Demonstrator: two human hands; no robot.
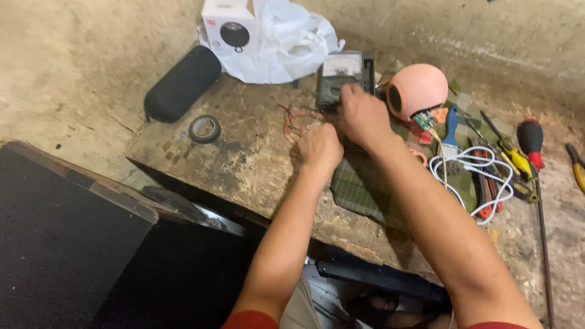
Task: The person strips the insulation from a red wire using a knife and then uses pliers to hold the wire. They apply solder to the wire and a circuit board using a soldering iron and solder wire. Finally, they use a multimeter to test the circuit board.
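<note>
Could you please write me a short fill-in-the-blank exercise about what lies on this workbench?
1. The right hand rests on the dark ____ with a dial face.
2. The round shell beside it is coloured ____.
3. The coiled cable near the screwdrivers is ____.
4. Left of the roll of tape lies a black ____ speaker.

Missing words: meter; pink; white; cylindrical
</note>
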